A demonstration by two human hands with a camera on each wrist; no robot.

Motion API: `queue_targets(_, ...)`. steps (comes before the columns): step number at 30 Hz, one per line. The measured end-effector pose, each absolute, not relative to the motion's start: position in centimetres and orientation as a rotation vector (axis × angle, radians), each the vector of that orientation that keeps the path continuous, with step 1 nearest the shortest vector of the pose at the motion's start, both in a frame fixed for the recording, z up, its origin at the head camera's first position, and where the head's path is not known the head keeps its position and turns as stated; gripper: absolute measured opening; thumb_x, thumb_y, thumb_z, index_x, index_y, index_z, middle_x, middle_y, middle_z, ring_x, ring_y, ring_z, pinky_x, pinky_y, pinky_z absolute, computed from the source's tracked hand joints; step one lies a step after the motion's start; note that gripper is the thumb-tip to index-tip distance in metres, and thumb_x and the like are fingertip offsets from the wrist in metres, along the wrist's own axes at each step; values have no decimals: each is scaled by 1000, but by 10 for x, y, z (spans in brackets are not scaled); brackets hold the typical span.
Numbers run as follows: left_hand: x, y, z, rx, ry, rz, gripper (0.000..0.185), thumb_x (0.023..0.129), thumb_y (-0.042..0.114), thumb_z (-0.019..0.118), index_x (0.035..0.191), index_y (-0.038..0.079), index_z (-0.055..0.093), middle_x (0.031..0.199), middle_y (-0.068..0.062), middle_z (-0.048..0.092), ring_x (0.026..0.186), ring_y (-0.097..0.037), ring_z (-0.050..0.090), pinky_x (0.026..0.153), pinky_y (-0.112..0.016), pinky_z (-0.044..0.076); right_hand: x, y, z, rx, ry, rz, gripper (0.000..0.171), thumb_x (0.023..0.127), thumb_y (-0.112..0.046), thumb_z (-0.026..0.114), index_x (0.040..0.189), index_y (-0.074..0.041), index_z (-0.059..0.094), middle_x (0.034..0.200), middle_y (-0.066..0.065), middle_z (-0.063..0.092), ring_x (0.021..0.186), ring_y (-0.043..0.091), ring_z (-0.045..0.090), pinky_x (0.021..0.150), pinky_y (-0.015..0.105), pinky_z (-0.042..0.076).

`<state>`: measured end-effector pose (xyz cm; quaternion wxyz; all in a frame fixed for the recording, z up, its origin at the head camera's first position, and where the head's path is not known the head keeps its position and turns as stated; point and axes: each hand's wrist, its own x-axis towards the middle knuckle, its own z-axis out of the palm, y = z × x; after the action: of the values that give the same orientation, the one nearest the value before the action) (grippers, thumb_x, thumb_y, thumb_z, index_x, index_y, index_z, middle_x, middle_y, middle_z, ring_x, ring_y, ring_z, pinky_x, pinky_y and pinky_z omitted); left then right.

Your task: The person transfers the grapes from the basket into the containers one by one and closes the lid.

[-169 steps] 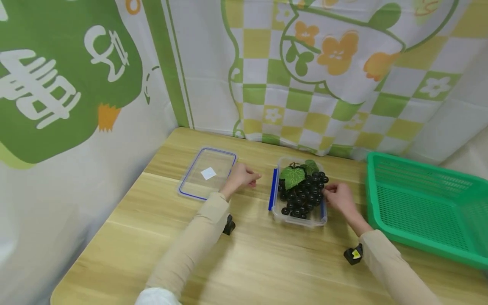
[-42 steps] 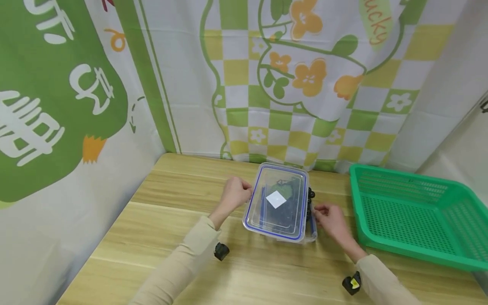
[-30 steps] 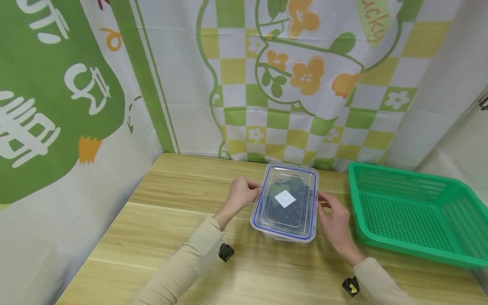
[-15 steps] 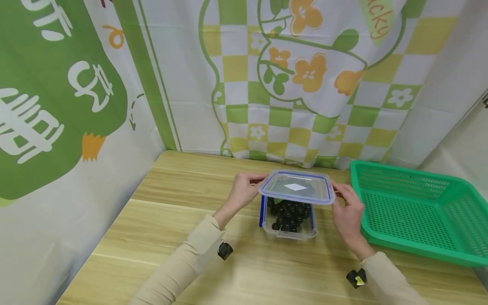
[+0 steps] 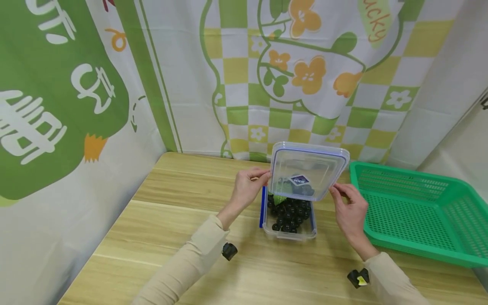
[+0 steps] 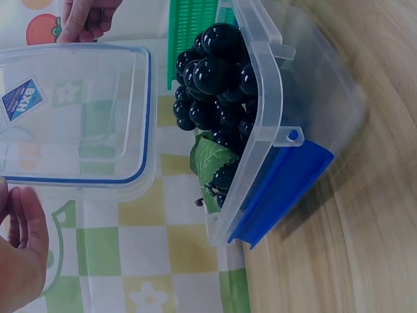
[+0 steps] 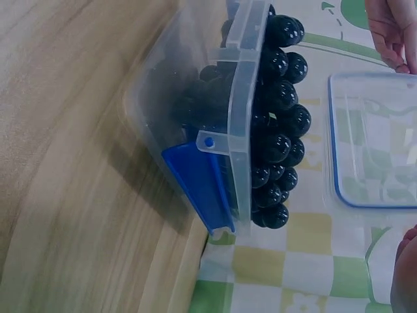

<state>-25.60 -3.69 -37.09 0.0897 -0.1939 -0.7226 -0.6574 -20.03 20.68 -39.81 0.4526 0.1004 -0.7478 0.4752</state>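
In the head view, a clear plastic lid [image 5: 305, 159] with a blue seal is held tilted over the back of a clear food container [image 5: 288, 235]. My left hand [image 5: 245, 188] pinches the lid's left edge; my right hand [image 5: 350, 209] pinches its lower right corner. A bunch of black grapes [image 5: 287, 214] with a green leaf [image 5: 279, 199] lies in the container, partly behind the lid. The grapes [image 7: 280, 147] bulge above the rim in the right wrist view. One blue side latch [image 6: 283, 192] hangs outward in the left wrist view.
A green plastic basket [image 5: 423, 253] stands on the wooden table [image 5: 179, 199] to the right, near my right hand. Behind the table hangs a patterned cloth [image 5: 236, 118]. Black wrist devices [image 5: 229, 251] show below both hands.
The lid, flat on the table at left earlier, was carried over the container, laid above it, then raised and tilted up. Its label's blue printed side shows where white showed before.
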Motion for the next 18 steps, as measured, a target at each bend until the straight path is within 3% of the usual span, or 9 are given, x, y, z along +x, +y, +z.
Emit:
queue_targets(2,-257,-36,-370,-546,-2136,-1954,16,86,5,67,98,-5,71,93,-23,70,66,-23,64,58,-16,53,-199,206,-396,246,-1869,1137,8,76,18,66,84,15,67,79,25,63,79,-13,55,72,1,45)
queue_targets(4,-258,-35,-371,-512,-2139,-1947,16,86,6,68,98,-4,72,93,-23,71,64,-15,62,55,-14,50,-200,206,-395,239,-1894,1112,8,76,18,67,83,14,67,76,24,63,77,-13,53,69,1,44)
queue_targets(9,-260,-35,-374,-436,-2215,-1903,16,86,9,68,94,-3,73,84,-22,71,57,-4,55,52,-14,46,-203,209,-403,94,-2031,1214,5,81,5,69,85,8,69,71,-5,63,64,-11,52,57,3,41)
queue_targets(11,-260,-36,-376,-396,-2272,-1877,16,86,11,68,92,-2,74,80,-21,71,56,-4,55,52,-15,46,-204,211,-407,-3,-2121,1270,10,84,-4,69,87,5,70,71,-10,62,60,-9,51,52,6,41)
queue_targets(18,-263,-34,-389,-309,-2470,-1797,20,86,18,69,89,0,75,78,-19,72,55,-14,61,48,-16,46,-203,214,-419,-190,-2373,1356,24,90,-17,64,91,7,70,67,8,65,56,1,54,51,12,47)
